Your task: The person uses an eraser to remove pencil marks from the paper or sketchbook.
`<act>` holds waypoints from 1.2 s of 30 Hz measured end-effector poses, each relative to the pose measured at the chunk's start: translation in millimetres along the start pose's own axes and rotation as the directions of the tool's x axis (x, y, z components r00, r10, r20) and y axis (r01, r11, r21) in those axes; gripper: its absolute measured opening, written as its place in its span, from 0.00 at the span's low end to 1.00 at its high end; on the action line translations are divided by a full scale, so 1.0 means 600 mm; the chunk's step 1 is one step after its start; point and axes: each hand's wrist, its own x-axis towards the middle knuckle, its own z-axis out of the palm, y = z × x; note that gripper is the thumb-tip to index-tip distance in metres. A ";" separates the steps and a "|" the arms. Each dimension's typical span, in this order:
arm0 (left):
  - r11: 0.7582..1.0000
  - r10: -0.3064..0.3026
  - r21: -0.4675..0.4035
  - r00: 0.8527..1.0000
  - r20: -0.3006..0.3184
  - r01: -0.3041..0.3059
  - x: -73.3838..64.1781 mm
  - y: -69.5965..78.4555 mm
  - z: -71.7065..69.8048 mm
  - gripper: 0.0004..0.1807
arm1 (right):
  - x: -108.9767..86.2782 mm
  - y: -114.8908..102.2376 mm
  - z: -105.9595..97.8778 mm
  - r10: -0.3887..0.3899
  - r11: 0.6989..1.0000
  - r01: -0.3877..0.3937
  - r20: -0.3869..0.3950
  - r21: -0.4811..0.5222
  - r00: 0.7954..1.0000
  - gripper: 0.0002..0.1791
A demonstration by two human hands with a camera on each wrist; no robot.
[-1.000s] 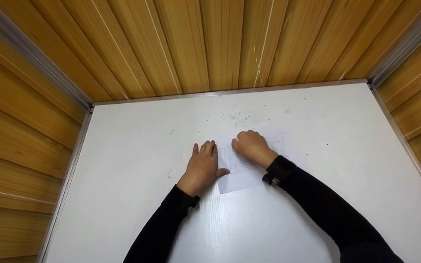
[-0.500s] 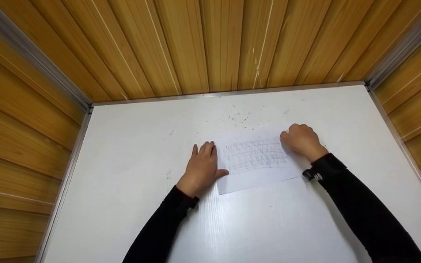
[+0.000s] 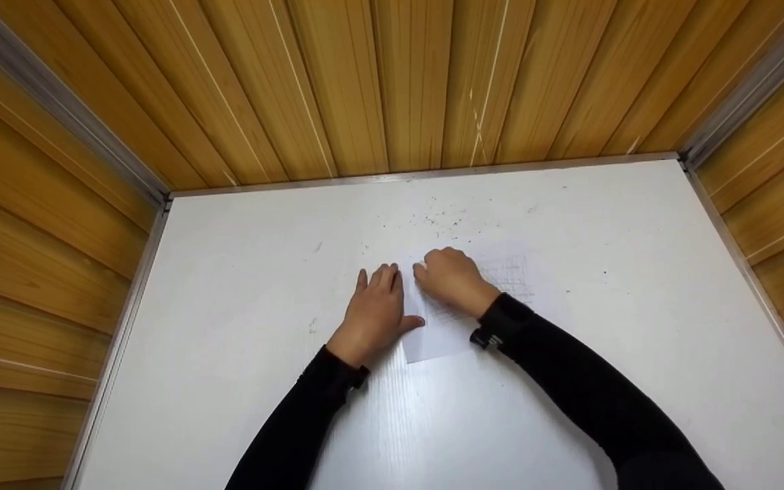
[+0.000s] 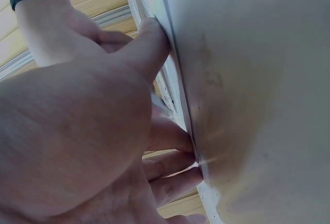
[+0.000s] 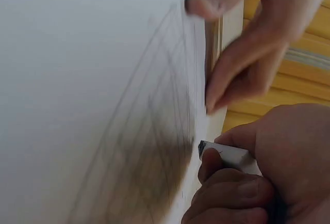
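A white sheet of paper [image 3: 436, 341] with a grid of grey pencil lines [image 3: 511, 275] lies flat on the table. My left hand [image 3: 375, 313] rests along the sheet's left edge, its fingers extended and the thumb spread onto the paper. Over the upper left of the pencil lines, my right hand [image 3: 454, 280] pinches a small white eraser [image 5: 234, 156]. The eraser's end is dark and smudged, close to the sheet in the right wrist view. Part of the drawn grid is hidden under my right hand and forearm.
Dark eraser crumbs [image 3: 443, 219] are scattered on the white table [image 3: 249, 292] beyond the paper. Faint grey smudges mark the tabletop left of my left hand. Wood-look panels [image 3: 351, 88] wall off the back and both sides.
My right hand swept with the eraser to the sheet's right side, then back left, now slightly further left than at first. My left hand stays in place.
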 end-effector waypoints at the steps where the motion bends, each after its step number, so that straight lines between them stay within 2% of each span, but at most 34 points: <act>1: 1.000 0.000 -0.004 1.000 0.002 0.000 0.000 0.000 0.000 0.61 | 0.002 -0.002 0.004 0.002 1.000 -0.002 -0.003 -0.005 1.000 0.28; 3: 1.000 0.002 -0.002 1.000 0.006 -0.002 0.001 0.001 -0.001 0.61 | 0.002 0.008 0.002 0.026 1.000 -0.026 -0.006 0.006 1.000 0.28; 5: 1.000 -0.002 0.005 1.000 0.015 0.002 0.002 0.001 -0.001 0.61 | -0.001 0.038 -0.011 0.063 0.997 -0.062 -0.007 0.043 0.998 0.30; 9: 1.000 -0.016 0.011 0.999 0.028 0.015 0.004 0.000 0.000 0.61 | -0.015 0.130 -0.055 0.154 0.982 -0.152 -0.016 0.109 0.988 0.34; 13: 1.000 -0.019 0.014 1.000 0.020 0.018 0.002 -0.004 0.002 0.61 | -0.034 0.208 -0.089 0.222 0.971 -0.216 -0.046 0.103 0.974 0.36; 17: 0.999 -0.025 0.022 1.000 0.013 0.025 0.000 -0.005 0.001 0.61 | -0.041 0.233 -0.099 0.222 0.972 -0.216 -0.056 0.094 0.974 0.35; 21: 0.999 -0.021 0.024 0.999 0.026 0.021 -0.001 -0.001 0.001 0.61 | -0.042 0.218 -0.092 0.235 0.969 -0.229 -0.060 0.095 0.970 0.35; 25: 0.999 -0.020 0.027 0.999 0.041 0.019 0.001 0.002 0.001 0.61 | -0.041 0.180 -0.075 0.218 0.970 -0.212 -0.038 0.119 0.975 0.36; 31: 0.999 -0.005 0.034 1.000 0.011 0.004 0.004 0.000 0.001 0.60 | -0.014 0.065 -0.032 0.087 0.993 -0.087 -0.003 0.080 0.996 0.32; 34: 1.000 0.008 0.021 1.000 -0.014 -0.008 0.000 0.000 0.000 0.60 | 0.004 0.005 -0.006 0.014 1.000 -0.014 -0.001 0.022 1.000 0.29; 36: 1.000 0.012 0.009 1.000 -0.019 -0.012 -0.002 0.000 0.000 0.60 | 0.012 -0.019 0.009 -0.022 1.000 0.022 -0.021 -0.014 1.000 0.27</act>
